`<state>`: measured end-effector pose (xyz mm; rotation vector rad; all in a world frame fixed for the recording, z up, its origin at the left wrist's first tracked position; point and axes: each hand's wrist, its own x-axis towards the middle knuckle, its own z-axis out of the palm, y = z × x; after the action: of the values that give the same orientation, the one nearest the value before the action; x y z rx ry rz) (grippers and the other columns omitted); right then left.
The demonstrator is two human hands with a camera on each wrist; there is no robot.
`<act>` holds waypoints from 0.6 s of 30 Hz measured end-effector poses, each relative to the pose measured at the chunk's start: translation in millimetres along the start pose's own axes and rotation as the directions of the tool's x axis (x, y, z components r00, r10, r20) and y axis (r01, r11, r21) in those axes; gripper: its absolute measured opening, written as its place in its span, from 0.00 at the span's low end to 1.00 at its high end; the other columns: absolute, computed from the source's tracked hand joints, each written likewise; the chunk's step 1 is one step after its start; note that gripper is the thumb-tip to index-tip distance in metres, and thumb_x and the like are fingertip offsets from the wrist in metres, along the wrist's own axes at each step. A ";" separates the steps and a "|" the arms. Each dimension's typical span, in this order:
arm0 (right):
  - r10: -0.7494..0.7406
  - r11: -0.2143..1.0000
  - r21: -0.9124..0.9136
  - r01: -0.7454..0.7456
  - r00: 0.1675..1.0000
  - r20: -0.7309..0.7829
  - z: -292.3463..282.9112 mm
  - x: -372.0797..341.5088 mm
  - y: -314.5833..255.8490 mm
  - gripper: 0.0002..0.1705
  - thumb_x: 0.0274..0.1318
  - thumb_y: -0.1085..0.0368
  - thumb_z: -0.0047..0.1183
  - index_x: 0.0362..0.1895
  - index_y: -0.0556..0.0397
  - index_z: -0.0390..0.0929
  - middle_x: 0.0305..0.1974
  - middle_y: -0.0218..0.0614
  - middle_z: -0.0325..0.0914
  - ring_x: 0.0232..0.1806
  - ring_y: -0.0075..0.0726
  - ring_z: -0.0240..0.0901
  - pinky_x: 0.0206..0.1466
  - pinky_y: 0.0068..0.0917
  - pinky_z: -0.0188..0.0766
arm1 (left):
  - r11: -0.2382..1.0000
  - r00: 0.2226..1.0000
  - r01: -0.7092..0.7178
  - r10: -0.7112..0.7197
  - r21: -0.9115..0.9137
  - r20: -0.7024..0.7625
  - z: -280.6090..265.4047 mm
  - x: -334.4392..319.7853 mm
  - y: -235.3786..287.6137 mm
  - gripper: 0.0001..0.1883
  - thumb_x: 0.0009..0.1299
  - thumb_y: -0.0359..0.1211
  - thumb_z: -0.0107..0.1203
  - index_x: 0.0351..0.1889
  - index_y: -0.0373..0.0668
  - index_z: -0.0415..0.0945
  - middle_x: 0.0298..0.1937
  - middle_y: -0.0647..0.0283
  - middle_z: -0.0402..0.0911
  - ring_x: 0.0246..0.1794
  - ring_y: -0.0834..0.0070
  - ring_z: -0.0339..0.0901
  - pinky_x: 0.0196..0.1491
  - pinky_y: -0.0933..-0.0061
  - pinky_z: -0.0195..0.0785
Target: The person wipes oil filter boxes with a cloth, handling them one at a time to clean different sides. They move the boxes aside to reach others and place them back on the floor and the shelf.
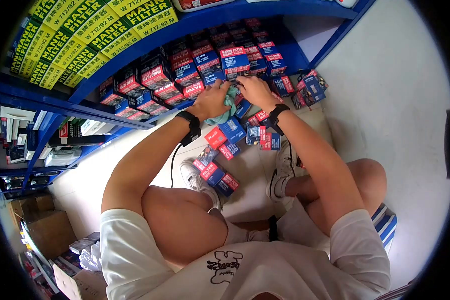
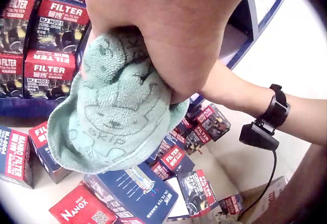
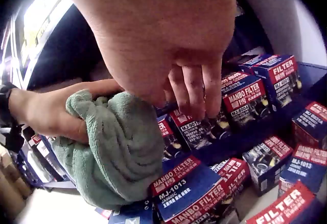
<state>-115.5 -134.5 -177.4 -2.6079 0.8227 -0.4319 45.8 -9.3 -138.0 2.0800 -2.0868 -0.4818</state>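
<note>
Green cloth (image 2: 117, 114) bunches in the left hand's (image 1: 211, 101) grip; blue shelf (image 1: 296, 56) holds filter boxes (image 1: 235, 61); whether the right hand (image 1: 257, 93) grips one, I can't tell.

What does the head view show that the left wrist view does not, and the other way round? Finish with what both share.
Only the head view: the yellow-and-green MANN FILTER W 712/92 M boxes, the white T-shirt and a brown cardboard box.

Only the left wrist view: readable SKIP lettering on the green terry cloth.

Both: that cloth in the left grip, red-and-blue MANBO FILTER boxes and the right wrist's black wristband.
</note>
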 end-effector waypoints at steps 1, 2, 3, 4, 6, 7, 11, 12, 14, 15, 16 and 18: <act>-0.002 1.000 0.000 0.002 1.000 0.001 2.3 0.9 1.9 0.16 0.61 0.62 0.54 0.52 0.51 0.80 0.38 0.51 0.84 0.42 0.60 0.82 0.44 0.52 0.79 | 1.000 1.000 -0.007 0.007 0.012 -0.007 -0.8 -0.6 -0.4 0.41 0.59 0.39 0.66 0.70 0.44 0.58 0.61 0.46 0.68 0.55 0.41 0.76 0.56 0.47 0.74; -0.007 1.000 0.027 0.008 1.000 -0.015 5.1 3.0 2.5 0.16 0.62 0.63 0.52 0.52 0.52 0.79 0.40 0.52 0.83 0.43 0.60 0.81 0.45 0.52 0.79 | 1.000 1.000 -0.002 0.002 0.011 -0.009 -1.7 -1.7 -1.5 0.41 0.59 0.39 0.66 0.70 0.44 0.58 0.61 0.46 0.68 0.55 0.41 0.76 0.56 0.47 0.74; -0.008 0.999 0.053 0.009 0.999 -0.033 5.0 3.9 2.4 0.16 0.62 0.64 0.51 0.52 0.53 0.79 0.42 0.54 0.83 0.44 0.60 0.81 0.46 0.51 0.79 | 1.000 1.000 -0.009 0.009 0.004 -0.002 -1.2 0.2 -3.2 0.41 0.59 0.39 0.65 0.70 0.43 0.58 0.60 0.45 0.68 0.56 0.42 0.76 0.56 0.48 0.74; -0.009 0.999 0.053 0.011 0.999 -0.032 5.2 4.3 2.2 0.16 0.62 0.64 0.51 0.52 0.53 0.79 0.42 0.54 0.83 0.44 0.60 0.81 0.46 0.51 0.79 | 1.000 1.000 -0.013 0.013 -0.004 0.004 -0.8 1.7 -4.8 0.41 0.59 0.39 0.65 0.70 0.42 0.58 0.60 0.45 0.69 0.56 0.42 0.76 0.56 0.49 0.74; 0.028 0.999 0.045 -0.028 1.000 0.003 6.3 4.8 3.6 0.16 0.63 0.67 0.48 0.52 0.55 0.79 0.45 0.55 0.82 0.45 0.61 0.80 0.48 0.51 0.78 | 1.000 1.000 -0.023 0.023 -0.009 -0.007 0.5 7.0 -10.1 0.42 0.59 0.39 0.65 0.71 0.41 0.58 0.59 0.44 0.69 0.56 0.43 0.76 0.56 0.50 0.74; 0.027 0.999 0.045 -0.027 1.000 0.004 7.7 5.3 4.4 0.16 0.63 0.67 0.48 0.52 0.55 0.79 0.45 0.55 0.82 0.45 0.61 0.80 0.48 0.51 0.78 | 0.999 0.999 -0.034 0.034 -0.011 -0.018 1.3 9.4 -12.4 0.42 0.59 0.38 0.65 0.71 0.40 0.58 0.59 0.44 0.69 0.57 0.43 0.76 0.57 0.50 0.74; 0.013 0.997 0.072 -0.011 1.000 -0.026 13.7 12.7 6.0 0.17 0.62 0.69 0.46 0.54 0.56 0.77 0.45 0.54 0.81 0.47 0.62 0.79 0.49 0.52 0.77 | 1.000 1.000 0.001 -0.001 0.001 0.011 2.2 17.5 -16.7 0.42 0.59 0.38 0.64 0.71 0.38 0.57 0.58 0.43 0.70 0.56 0.42 0.76 0.57 0.50 0.74; 0.001 0.997 0.079 0.001 0.999 -0.034 12.9 13.6 5.3 0.17 0.61 0.70 0.46 0.53 0.57 0.76 0.45 0.54 0.81 0.47 0.63 0.79 0.49 0.52 0.77 | 1.000 1.000 0.005 -0.005 -0.005 0.007 2.4 18.9 -16.8 0.42 0.59 0.38 0.64 0.71 0.38 0.57 0.59 0.43 0.69 0.56 0.42 0.76 0.57 0.50 0.74; -0.027 0.995 0.091 0.032 0.998 -0.060 12.5 13.0 5.1 0.16 0.60 0.71 0.46 0.52 0.58 0.76 0.46 0.55 0.80 0.48 0.63 0.78 0.49 0.52 0.77 | 1.000 1.000 0.010 -0.010 -0.012 0.009 4.9 19.9 -17.1 0.43 0.59 0.38 0.64 0.71 0.38 0.57 0.60 0.43 0.69 0.55 0.41 0.76 0.57 0.49 0.73; -0.058 0.993 0.098 0.067 0.994 -0.088 11.9 13.2 4.9 0.16 0.59 0.71 0.47 0.51 0.59 0.75 0.46 0.56 0.80 0.48 0.64 0.78 0.50 0.53 0.77 | 1.000 1.000 0.018 -0.018 0.007 -0.004 3.5 19.3 -15.5 0.42 0.58 0.38 0.64 0.70 0.38 0.57 0.61 0.42 0.68 0.56 0.40 0.76 0.57 0.49 0.73; -0.057 0.993 0.100 0.066 0.995 -0.087 10.9 14.1 4.8 0.16 0.59 0.71 0.47 0.51 0.59 0.75 0.46 0.56 0.80 0.48 0.64 0.78 0.50 0.53 0.77 | 0.999 1.000 0.026 -0.025 0.026 -0.019 1.7 19.1 -14.0 0.42 0.58 0.38 0.65 0.70 0.37 0.58 0.61 0.42 0.68 0.56 0.39 0.75 0.56 0.48 0.74; -0.055 0.993 0.104 0.063 0.996 -0.076 9.6 15.7 4.6 0.14 0.59 0.72 0.46 0.49 0.60 0.75 0.47 0.57 0.79 0.49 0.64 0.77 0.51 0.52 0.76 | 1.000 1.000 0.016 -0.016 0.021 -0.010 -3.2 19.9 -10.6 0.42 0.58 0.39 0.65 0.69 0.37 0.58 0.62 0.42 0.67 0.56 0.39 0.75 0.56 0.48 0.74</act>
<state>-101.7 -144.9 -185.2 -2.5363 0.7267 -0.5745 56.3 -29.3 -140.9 2.1082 -2.0803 -0.4524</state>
